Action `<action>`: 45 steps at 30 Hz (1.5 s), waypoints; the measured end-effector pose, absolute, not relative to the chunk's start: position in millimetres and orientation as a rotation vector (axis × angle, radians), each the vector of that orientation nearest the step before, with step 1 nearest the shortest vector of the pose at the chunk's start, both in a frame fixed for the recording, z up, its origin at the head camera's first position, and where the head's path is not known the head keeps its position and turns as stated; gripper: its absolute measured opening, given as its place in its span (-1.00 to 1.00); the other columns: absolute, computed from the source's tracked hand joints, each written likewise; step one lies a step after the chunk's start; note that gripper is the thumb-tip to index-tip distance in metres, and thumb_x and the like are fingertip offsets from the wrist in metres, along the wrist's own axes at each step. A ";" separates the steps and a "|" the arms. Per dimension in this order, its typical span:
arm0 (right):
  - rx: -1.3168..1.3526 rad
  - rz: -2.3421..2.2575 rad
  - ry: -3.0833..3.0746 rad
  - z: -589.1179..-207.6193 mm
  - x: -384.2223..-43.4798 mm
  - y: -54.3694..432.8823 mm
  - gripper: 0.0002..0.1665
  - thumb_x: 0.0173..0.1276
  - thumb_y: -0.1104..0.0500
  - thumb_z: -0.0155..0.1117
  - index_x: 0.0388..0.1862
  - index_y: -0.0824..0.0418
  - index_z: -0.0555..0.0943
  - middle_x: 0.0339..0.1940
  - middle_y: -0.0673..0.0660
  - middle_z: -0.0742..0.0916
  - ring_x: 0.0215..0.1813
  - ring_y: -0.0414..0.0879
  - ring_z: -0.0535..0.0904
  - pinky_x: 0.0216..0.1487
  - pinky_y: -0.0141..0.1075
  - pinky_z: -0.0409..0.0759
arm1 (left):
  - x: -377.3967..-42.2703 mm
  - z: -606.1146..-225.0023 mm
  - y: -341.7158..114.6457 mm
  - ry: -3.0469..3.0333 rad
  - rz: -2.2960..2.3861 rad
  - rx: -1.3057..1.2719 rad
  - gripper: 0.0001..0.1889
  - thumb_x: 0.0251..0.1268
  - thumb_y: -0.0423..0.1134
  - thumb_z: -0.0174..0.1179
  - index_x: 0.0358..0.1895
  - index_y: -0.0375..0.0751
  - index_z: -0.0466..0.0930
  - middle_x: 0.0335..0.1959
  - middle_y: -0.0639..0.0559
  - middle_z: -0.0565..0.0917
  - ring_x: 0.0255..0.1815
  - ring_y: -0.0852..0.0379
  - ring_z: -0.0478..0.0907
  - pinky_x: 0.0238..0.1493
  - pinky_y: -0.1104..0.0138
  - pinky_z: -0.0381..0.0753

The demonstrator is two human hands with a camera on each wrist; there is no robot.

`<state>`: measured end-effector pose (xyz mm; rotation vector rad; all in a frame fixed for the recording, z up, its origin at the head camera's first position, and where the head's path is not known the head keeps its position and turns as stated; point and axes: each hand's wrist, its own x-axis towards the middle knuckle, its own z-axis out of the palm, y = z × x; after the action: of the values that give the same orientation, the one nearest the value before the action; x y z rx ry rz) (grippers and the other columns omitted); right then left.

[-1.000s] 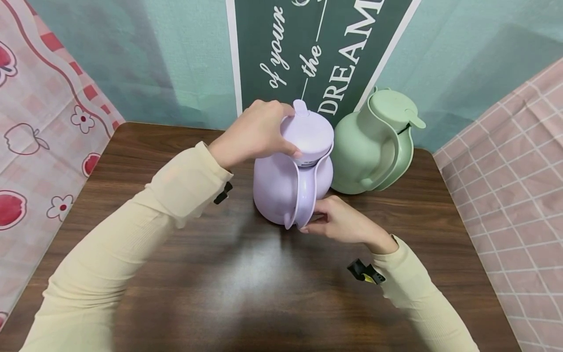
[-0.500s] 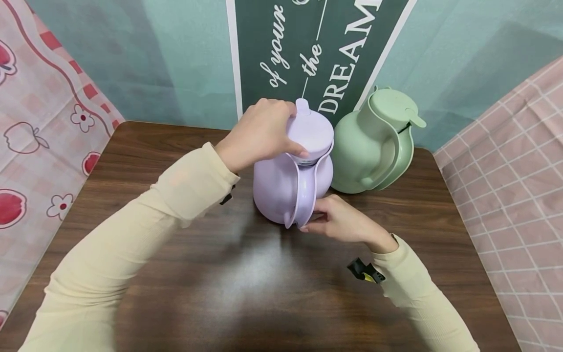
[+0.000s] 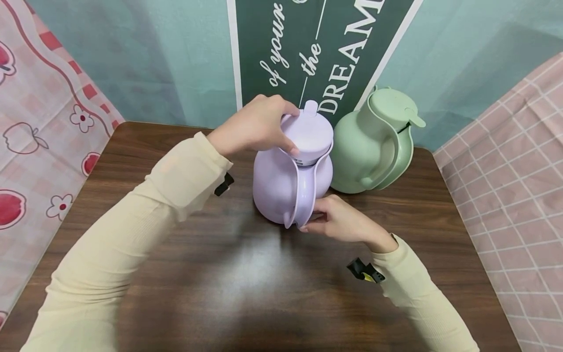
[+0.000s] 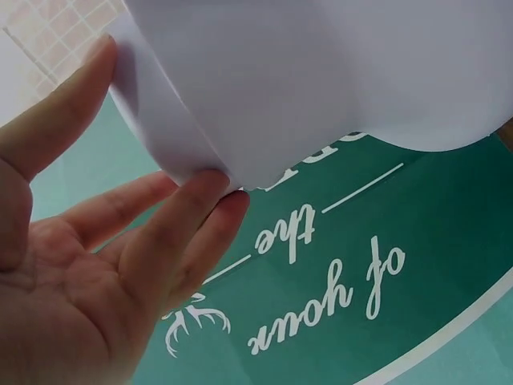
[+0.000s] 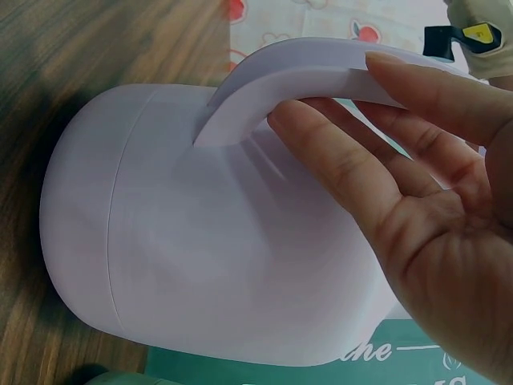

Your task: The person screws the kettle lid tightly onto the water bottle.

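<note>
A lilac insulated jug (image 3: pixel 274 190) stands upright on the dark wood table, its handle (image 3: pixel 306 195) facing me. My left hand (image 3: pixel 261 124) grips the round lid (image 3: pixel 310 132) from the left side, thumb at the near edge and fingers around the far side. In the left wrist view, thumb and fingertips press on the lid's side (image 4: pixel 148 104). With its thumb and fingers, my right hand (image 3: pixel 340 220) holds the lower part of the handle. The right wrist view has the fingers curled under the handle (image 5: pixel 280 88), beside the jug's smooth body.
A green jug (image 3: pixel 358 151) of the same shape stands right behind the lilac one. Behind both hangs a dark green panel (image 3: pixel 264 44) with white lettering. A fruit-print cloth (image 3: pixel 57 146) borders the left side, a pink checked cloth (image 3: pixel 514 195) the right.
The lid's tab has turned to the right on top of the lilac jug. My left hand shifted right, then back left along the lid. The right hand has stayed on the handle.
</note>
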<state>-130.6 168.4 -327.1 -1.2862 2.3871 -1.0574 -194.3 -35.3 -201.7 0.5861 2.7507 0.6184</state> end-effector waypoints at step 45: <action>-1.231 -1.070 2.473 -334.2 -118.2 143.2 -0.85 0.08 0.29 0.37 -0.33 0.21 0.63 -0.43 -0.11 0.66 -0.37 -0.28 0.51 -0.28 -0.36 0.48 | -191.5 -204.1 -54.8 2.744 0.540 0.711 -0.29 -0.01 -0.10 0.35 0.24 -0.28 0.33 0.14 -0.09 0.45 0.11 -0.03 0.31 0.06 0.23 0.34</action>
<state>-118.2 143.2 -334.2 -1.2311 2.4731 -1.0699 -191.5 -54.8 -204.1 0.7107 2.7442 0.5403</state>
